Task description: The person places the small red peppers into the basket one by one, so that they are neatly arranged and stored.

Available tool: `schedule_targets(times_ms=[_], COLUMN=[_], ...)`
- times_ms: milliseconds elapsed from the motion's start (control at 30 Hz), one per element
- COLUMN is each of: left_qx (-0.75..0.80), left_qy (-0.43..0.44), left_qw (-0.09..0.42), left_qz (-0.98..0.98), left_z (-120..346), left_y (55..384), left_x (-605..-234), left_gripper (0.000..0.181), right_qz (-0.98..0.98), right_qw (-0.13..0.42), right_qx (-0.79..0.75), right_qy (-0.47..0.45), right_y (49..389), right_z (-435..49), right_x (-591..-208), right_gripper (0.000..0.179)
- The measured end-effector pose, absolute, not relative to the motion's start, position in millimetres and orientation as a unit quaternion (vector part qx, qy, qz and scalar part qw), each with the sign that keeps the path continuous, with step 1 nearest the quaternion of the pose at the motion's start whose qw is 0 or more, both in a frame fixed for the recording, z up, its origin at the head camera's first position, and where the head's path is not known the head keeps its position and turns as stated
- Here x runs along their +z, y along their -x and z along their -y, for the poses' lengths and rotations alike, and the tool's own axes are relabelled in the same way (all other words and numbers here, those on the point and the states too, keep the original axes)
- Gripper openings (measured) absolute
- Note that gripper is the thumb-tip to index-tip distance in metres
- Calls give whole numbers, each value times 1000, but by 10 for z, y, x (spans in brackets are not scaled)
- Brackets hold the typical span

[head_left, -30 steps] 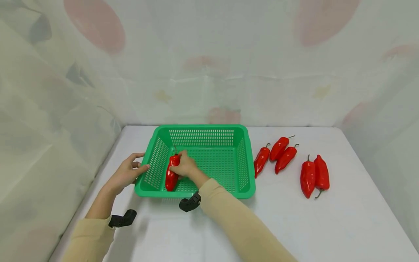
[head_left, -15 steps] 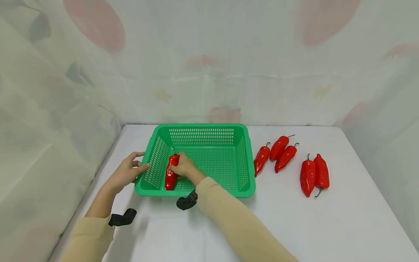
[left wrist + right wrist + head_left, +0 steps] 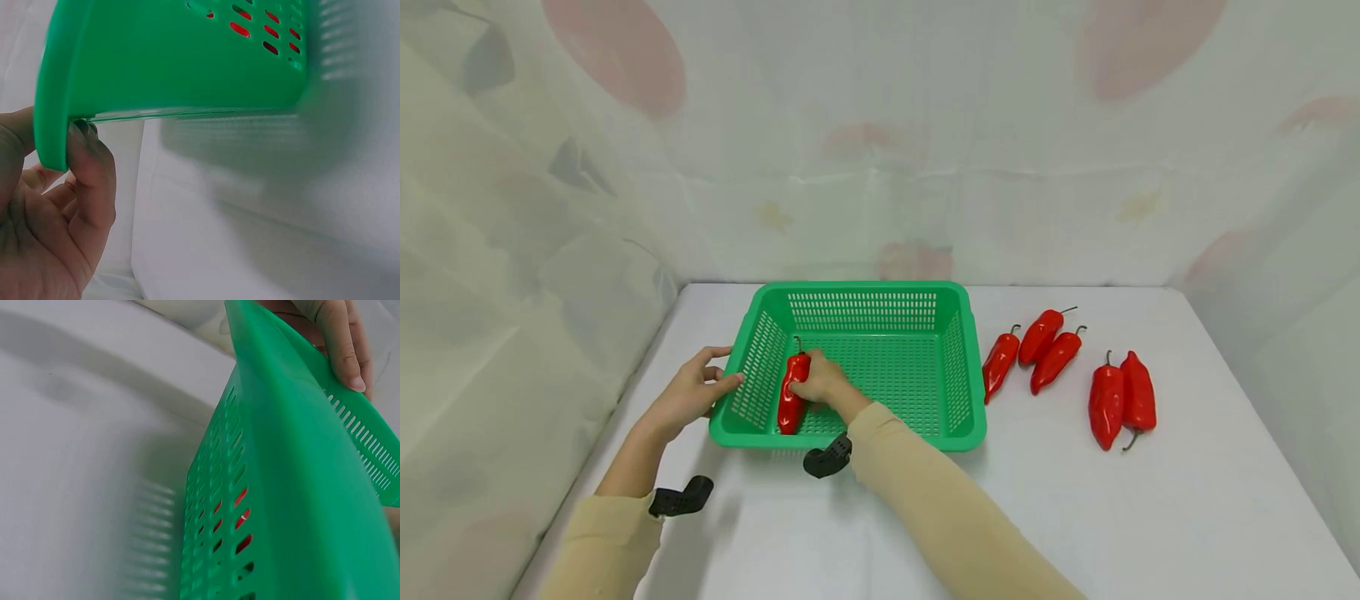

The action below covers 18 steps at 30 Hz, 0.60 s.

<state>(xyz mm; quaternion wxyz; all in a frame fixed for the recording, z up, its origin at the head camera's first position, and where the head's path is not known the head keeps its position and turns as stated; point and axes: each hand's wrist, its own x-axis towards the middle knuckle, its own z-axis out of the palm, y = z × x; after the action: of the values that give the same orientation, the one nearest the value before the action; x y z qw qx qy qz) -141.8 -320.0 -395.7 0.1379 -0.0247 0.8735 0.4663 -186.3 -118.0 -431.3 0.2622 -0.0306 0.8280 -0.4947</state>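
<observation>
A green plastic basket (image 3: 861, 286) with slotted walls stands on the white table. My left hand (image 3: 688, 396) grips its left rim, thumb over the edge and fingers beneath, as the left wrist view shows around the basket (image 3: 156, 62). Inside, along the left wall, a red pepper (image 3: 791, 408) lies lengthwise with its stem toward the back. My right hand (image 3: 827, 382) holds this pepper from its right side, thumb across it. In the right wrist view the basket's front wall (image 3: 300, 487) hides the right hand's fingers and most of the pepper.
Right of the basket lie several more red peppers: one (image 3: 1001, 363) close to its wall, two beside it, and a pair (image 3: 1107, 406) farther right. White patterned cloth surrounds the table (image 3: 1195, 500) at the back and sides.
The right hand and the pepper it holds have shifted very slightly left, toward the basket's left wall. The left hand stays on the rim.
</observation>
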Motion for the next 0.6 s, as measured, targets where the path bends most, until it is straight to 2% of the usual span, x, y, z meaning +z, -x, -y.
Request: schedule_targets(times_ms=[600], left_qx=[471], left_qy=[24], left_qw=[139], left_qz=[-871], left_z=[3209], left_y=[1412], left_x=[-3968], left_gripper=[66], right_qz=[-830], right_qw=[289], right_qx=[-473], right_qy=[60], right_y=[1847], right_z=[1185], right_x=[-4300], right_gripper=[67])
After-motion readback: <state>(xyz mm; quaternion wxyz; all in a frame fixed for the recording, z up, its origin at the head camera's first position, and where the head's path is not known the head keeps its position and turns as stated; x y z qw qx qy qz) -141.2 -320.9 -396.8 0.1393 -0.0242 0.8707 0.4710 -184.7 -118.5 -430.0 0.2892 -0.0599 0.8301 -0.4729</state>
